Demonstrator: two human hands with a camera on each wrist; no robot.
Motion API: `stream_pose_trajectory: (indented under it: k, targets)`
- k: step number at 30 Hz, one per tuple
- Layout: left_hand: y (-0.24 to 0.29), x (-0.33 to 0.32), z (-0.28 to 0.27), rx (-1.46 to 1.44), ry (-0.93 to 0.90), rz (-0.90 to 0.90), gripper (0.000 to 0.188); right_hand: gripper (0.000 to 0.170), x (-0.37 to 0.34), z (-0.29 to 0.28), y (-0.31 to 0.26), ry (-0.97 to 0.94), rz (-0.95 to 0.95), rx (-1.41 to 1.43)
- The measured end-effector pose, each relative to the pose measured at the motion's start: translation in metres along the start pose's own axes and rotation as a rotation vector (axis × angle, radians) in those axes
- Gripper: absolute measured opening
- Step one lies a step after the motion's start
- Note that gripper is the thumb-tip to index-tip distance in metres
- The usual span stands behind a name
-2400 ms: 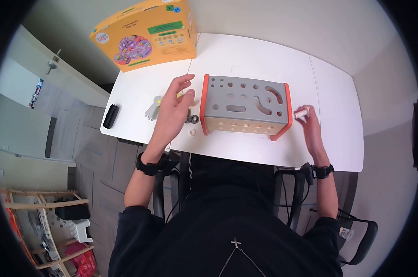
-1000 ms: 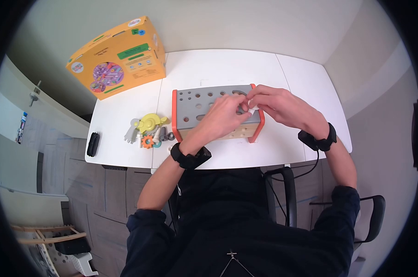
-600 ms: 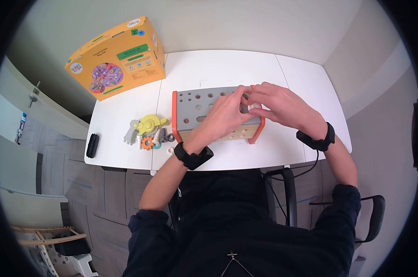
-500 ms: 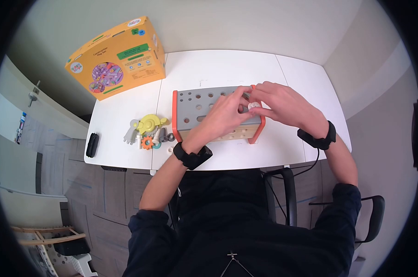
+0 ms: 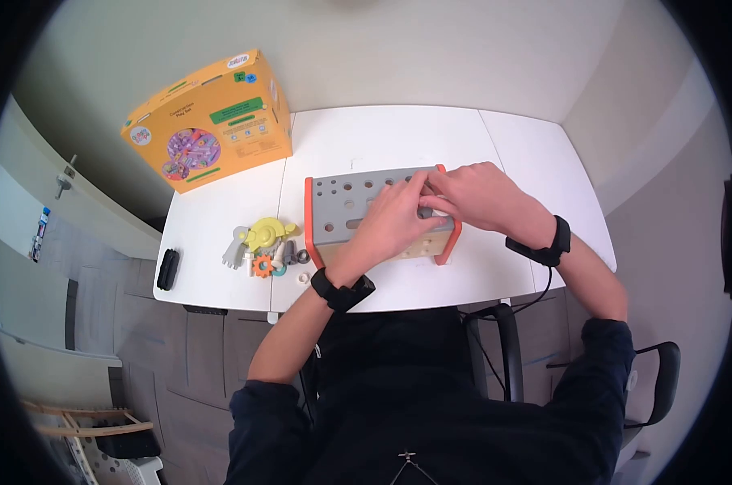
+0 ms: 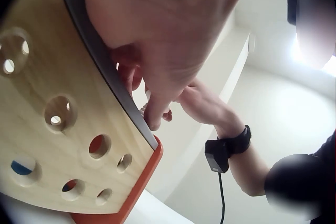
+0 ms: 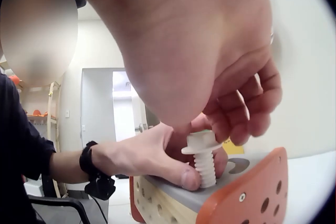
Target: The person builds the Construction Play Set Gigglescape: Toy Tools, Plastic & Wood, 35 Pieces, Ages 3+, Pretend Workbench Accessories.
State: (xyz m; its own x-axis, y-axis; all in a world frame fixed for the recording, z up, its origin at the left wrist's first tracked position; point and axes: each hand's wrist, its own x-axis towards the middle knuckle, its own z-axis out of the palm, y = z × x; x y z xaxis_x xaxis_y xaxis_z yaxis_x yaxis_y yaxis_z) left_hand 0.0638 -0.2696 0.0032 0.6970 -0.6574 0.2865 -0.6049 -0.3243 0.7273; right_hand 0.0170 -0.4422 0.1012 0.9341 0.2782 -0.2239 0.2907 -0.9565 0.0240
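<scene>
While the white toy bolt [image 7: 205, 167] stands at the grey top panel [image 5: 338, 212], near an orange end plate [image 7: 256, 183], its exposed thread suggests placing is done, insertion mostly left. The left hand [image 5: 390, 215] pinches its shank, the right hand [image 5: 481, 196] its head; the right wrist view bares that thread, hidden in the head view.

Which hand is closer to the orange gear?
Left. The left hand is over the toy bench, to the right of the orange gear; the right hand is farther off, at the bench's right end.
</scene>
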Motion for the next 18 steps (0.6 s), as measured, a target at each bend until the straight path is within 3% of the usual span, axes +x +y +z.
stream_pose_trajectory:
  k: [1, 4, 7, 10, 13, 16, 18]
  targets:
    - [-0.001, 0.000, 0.002, 0.016, 0.014, 0.007, 0.055, 0.028, 0.001, -0.001, -0.001, -0.027, 0.041, -0.052]
    - [-0.003, 0.000, 0.002, 0.052, 0.002, -0.047, 0.046, 0.026, -0.010, 0.005, 0.020, 0.161, -0.205, 0.245]
    - [-0.001, 0.000, -0.003, 0.064, -0.060, -0.095, 0.041, 0.025, -0.010, 0.010, 0.033, 0.152, -0.397, 0.342]
    - [-0.006, 0.002, 0.000, 0.038, -0.056, -0.046, 0.039, 0.026, -0.007, 0.016, 0.031, 0.196, -0.388, 0.331]
    - [0.001, 0.000, 0.000, 0.085, -0.033, 0.003, 0.034, 0.030, -0.007, 0.005, 0.012, 0.046, -0.082, 0.126]
    - [0.002, 0.001, 0.003, 0.120, -0.037, 0.003, 0.034, 0.032, -0.004, -0.005, -0.002, -0.056, 0.030, -0.177]
    - [-0.004, 0.001, 0.004, 0.121, -0.030, -0.015, 0.035, 0.029, -0.010, -0.002, 0.013, 0.095, -0.094, -0.021]
